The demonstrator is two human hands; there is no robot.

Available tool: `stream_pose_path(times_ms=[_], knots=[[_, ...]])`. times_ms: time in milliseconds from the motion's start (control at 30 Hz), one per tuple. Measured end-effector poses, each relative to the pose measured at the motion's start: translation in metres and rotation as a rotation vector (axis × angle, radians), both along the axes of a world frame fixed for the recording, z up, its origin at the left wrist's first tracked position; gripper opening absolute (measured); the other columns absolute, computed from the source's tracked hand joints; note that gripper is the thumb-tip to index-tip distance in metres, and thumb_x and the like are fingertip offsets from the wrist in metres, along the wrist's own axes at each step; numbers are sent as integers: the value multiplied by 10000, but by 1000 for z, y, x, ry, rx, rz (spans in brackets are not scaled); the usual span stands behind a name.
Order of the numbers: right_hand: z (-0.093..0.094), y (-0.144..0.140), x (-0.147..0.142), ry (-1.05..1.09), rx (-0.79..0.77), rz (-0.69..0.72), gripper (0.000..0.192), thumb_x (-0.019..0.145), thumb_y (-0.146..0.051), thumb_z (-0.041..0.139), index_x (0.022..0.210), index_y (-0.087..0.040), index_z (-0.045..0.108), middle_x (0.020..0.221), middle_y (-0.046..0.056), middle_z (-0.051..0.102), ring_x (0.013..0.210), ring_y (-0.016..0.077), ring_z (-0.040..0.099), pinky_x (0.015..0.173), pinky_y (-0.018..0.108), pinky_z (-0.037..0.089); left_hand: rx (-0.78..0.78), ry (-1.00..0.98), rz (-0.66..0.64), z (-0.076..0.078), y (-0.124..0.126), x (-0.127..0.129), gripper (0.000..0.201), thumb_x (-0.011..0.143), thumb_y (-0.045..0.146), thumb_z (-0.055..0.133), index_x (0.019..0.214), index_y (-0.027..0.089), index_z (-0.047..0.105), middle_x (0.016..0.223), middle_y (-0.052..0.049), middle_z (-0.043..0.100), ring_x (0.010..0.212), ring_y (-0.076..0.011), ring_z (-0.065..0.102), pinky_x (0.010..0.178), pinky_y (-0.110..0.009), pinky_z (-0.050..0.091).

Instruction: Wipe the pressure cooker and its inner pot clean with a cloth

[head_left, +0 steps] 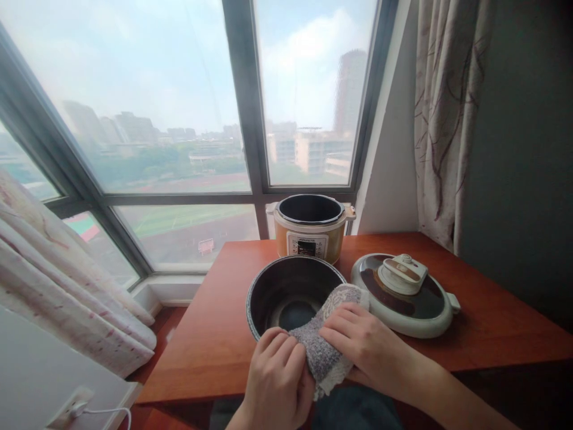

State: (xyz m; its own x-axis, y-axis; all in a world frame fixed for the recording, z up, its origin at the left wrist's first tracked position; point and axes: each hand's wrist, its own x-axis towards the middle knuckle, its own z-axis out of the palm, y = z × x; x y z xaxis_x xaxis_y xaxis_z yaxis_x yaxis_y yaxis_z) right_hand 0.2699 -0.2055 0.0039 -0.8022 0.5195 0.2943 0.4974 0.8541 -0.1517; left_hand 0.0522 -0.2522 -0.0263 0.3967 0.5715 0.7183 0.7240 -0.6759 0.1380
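Note:
A grey, textured cloth [316,340] with a pale lacy edge is held between my two hands, over the near rim of a dark inner pot [264,292]. My left hand [280,373] is closed on the cloth's left end, fingers curled, in front of the pot's near rim. Across the cloth's right part lies my right hand [364,340], its fingers wrapped over the fabric and its thumb mostly hidden below. The cloth covers part of the pot's right front rim. Inside, the pot shows a dark, bare bottom.
Behind the pot stands a yellow and white electric cooker [308,230] with its top uncovered. Its round lid [403,292] lies to the right on the reddish wooden table [215,322]. Windows rise behind, with curtains [447,119] at both sides. A plugged-in socket [74,409] is low left.

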Motion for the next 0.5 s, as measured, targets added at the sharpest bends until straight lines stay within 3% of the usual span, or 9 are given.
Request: stream_pose_path(times_ms=[233,367,500], knots=[[-7,6,1,50,-1,79,289,931,-390,639,1138,-189,618,1068,73,686,978,244,586,915,395,434,46,-43,-87,-3,27,-27,257,840,90,468,653,224,353,576,32,411,547,-149,378,658,-328,395],[-10,31,21,56,10,127,278,928,-278,609,1191,-188,613,1159,92,683,1089,238,591,1043,426,399,-22,-96,-194,1,50,-56,323,875,102,461,611,220,320,551,46,362,528,-136,337,682,-321,417],[-9,53,36,60,12,87,348,876,-188,627,1223,-205,622,1267,94,671,1242,234,563,1158,457,314,-142,-142,-239,6,70,-81,376,927,147,432,584,219,296,533,56,305,524,-131,338,771,-343,465]])
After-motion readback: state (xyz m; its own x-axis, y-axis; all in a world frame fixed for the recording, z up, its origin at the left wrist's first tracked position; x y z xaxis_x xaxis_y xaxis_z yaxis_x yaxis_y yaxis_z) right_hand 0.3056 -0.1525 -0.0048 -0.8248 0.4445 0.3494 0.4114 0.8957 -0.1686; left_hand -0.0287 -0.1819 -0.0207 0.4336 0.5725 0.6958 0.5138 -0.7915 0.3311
